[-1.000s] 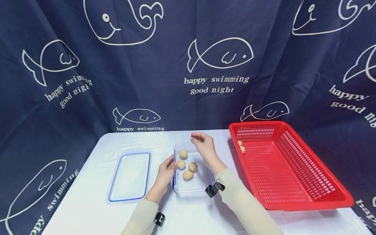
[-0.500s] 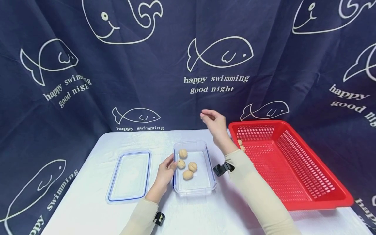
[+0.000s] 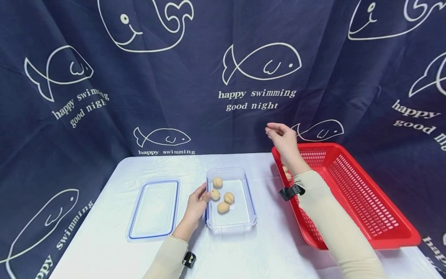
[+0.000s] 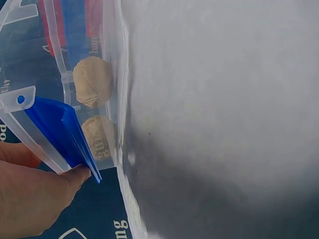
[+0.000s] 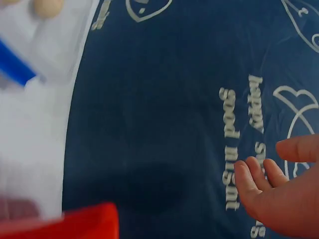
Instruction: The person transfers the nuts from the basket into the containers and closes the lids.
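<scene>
Several walnuts lie inside a clear plastic food container with blue side latches. My left hand pinches the container's left wall; in the left wrist view the thumb lies at the blue latch, with the other fingers behind the wall. My right hand is raised over the far left corner of the red basket, holding nothing. Its fingers are loosely bent in the right wrist view, thumb apart. A few walnuts sit against the basket's left wall, partly hidden by the right wrist.
The container's blue-rimmed lid lies flat on the white-covered table, left of the left hand. A dark blue curtain with fish drawings hangs close behind the table.
My right hand has moved up and right, from above the container's far end to above the red basket's edge. The left hand, the container and its walnuts have stayed put.
</scene>
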`<move>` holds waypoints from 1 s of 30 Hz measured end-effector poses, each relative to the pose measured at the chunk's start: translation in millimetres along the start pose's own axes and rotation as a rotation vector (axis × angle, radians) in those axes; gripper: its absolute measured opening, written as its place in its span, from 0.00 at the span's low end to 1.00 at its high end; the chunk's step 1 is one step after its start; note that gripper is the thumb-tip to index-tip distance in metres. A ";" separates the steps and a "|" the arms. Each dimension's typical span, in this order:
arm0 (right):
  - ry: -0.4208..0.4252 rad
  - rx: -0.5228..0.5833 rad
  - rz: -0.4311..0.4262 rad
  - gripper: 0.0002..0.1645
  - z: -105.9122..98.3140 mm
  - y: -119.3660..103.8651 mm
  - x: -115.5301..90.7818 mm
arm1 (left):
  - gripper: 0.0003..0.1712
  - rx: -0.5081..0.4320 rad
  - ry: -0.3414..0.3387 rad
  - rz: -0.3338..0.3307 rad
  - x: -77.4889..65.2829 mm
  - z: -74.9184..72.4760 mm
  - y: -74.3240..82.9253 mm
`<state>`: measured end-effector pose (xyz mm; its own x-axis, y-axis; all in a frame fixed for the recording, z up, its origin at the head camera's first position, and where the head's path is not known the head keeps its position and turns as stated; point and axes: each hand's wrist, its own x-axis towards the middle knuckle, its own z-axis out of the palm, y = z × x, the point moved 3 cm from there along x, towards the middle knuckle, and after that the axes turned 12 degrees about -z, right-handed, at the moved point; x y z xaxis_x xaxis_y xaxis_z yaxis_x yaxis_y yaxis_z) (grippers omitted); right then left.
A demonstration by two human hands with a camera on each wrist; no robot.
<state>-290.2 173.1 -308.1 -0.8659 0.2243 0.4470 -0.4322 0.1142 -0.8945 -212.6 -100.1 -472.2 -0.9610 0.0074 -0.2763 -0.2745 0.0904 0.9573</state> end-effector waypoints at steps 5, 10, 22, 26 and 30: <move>-0.014 -0.065 0.004 0.19 -24.8 10.8 -0.1 | 0.29 0.000 0.002 -0.003 0.3 0.0 0.0; -0.019 -0.133 0.006 0.20 -45.6 23.9 -2.1 | 0.29 -0.003 0.000 -0.004 0.8 0.4 0.0; -0.060 -0.195 0.071 0.25 -76.3 60.0 -9.1 | 0.28 0.000 -0.004 -0.017 1.6 0.1 -0.3; -0.066 -0.138 0.159 0.28 -81.3 72.6 -11.6 | 0.28 0.010 0.005 -0.008 0.9 0.8 -0.9; -0.064 -0.093 0.220 0.28 -85.3 86.5 -13.7 | 0.28 0.017 0.009 -0.003 1.4 1.3 -0.7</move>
<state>-294.3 262.4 -391.4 -0.9522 0.1923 0.2373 -0.2086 0.1583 -0.9651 -213.8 -98.8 -473.4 -0.9604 -0.0019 -0.2786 -0.2772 0.1070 0.9548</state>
